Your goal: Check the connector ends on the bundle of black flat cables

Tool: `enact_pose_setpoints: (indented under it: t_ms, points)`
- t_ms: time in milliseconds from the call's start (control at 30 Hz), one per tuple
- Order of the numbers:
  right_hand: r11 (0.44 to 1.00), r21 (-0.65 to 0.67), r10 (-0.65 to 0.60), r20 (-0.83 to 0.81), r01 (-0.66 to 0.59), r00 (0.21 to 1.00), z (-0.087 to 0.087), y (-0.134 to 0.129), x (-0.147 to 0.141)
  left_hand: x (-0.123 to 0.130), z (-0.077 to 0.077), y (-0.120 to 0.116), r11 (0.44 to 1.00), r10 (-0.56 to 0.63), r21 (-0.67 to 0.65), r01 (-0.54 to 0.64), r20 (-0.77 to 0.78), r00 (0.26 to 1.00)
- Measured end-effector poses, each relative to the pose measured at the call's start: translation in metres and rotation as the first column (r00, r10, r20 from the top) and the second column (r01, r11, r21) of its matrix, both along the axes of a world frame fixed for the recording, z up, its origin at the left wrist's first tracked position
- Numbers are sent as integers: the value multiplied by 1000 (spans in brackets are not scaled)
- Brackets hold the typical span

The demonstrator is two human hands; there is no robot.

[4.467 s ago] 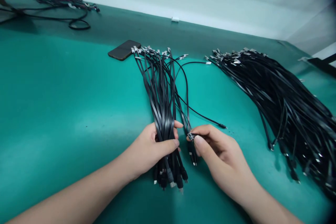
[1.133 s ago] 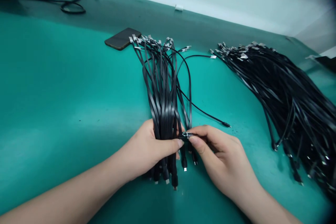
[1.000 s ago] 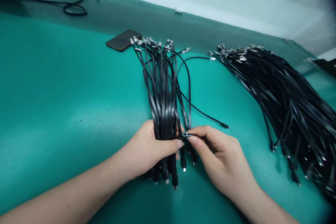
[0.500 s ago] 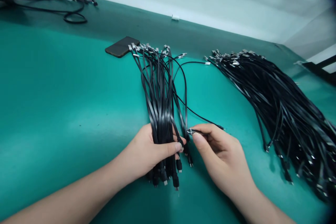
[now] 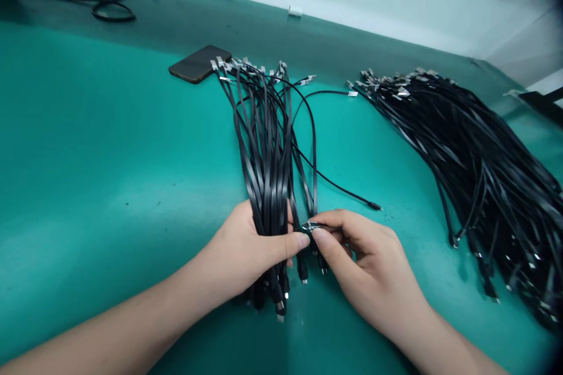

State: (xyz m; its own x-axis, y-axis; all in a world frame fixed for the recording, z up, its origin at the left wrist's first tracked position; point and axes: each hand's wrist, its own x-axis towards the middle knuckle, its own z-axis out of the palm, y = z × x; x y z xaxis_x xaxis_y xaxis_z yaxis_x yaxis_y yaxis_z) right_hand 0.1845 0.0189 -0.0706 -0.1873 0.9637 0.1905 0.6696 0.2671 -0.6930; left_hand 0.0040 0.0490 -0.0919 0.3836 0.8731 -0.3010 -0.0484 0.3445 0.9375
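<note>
Flat black cables point(image 5: 270, 152) lie in a bundle at the centre, their white-tagged ends far off and their black connectors toward me. My left hand point(image 5: 259, 243) is wrapped round the bundle near the connectors, thumb on top. Just right of it, my right hand point(image 5: 369, 263) pinches a small shiny metal tool point(image 5: 310, 226), its tip close to my left thumb and a cable. Most of the tool is hidden by the fingers. A few loose cables run between and beyond the hands, one ending in a connector point(image 5: 375, 206) to the right.
A larger pile of black cables point(image 5: 479, 158) covers the right side of the green table point(image 5: 109, 146). A dark phone point(image 5: 197, 64) lies behind the bundle. Tangled wires point(image 5: 114, 9) sit at the back left. A small white object point(image 5: 295, 10) is by the wall.
My right hand has moved left with the metal tool, now nearly at my left thumb. The cable connector under that thumb has dropped lower. The view has tilted slightly downward.
</note>
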Motion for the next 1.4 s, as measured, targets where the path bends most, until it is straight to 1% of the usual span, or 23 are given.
enact_pose_setpoints:
  t_ms: [167, 367, 500, 700, 900, 967, 1067, 1133, 1200, 1300, 1400]
  points:
    - [1000, -11, 3, -2, -3, 1000, 0, 0, 0, 0, 0, 1, 1000, -23, 18, 23, -14, 1000]
    - [997, -70, 29, -45, -32, 999, -1, 1, 2, -1, 1, 1, 999, -36, 11, 36, -5, 999]
    - [994, -96, 46, -63, -51, 997, 0, 3, 3, 0, 1, 1, 999, -47, 0, 47, 26, 999]
    - [994, -85, 65, -35, -68, 997, 2, 4, 4, 2, 2, 1, 1000, -25, -14, 26, 24, 999]
    - [994, -92, 57, -39, -60, 998, 1, 4, 5, 1, 1, 1, 999, -34, 9, 34, 3, 999]
    - [993, -105, 39, -56, -45, 998, 1, 4, 4, 1, 1, 1, 999, -33, 3, 33, 8, 999]
    - [992, -114, -60, -110, 48, 992, 0, 6, 2, 1, 2, 1, 999, -42, -10, 42, 8, 999]
    - [988, -88, -142, -179, 128, 974, 0, 7, 2, 0, 1, 1, 999, -51, -17, 51, 2, 999]
    - [983, -50, -185, -251, 178, 950, -1, 8, 3, -1, 1, 0, 998, -51, -30, 51, 1, 999]
    - [982, -6, -181, -305, 188, 935, -4, 9, 5, -2, 1, -3, 997, -68, -43, 69, 24, 997]
    - [987, 26, -142, -318, 159, 937, -6, 8, 6, -4, 1, -4, 996, -49, -66, 56, 111, 993]
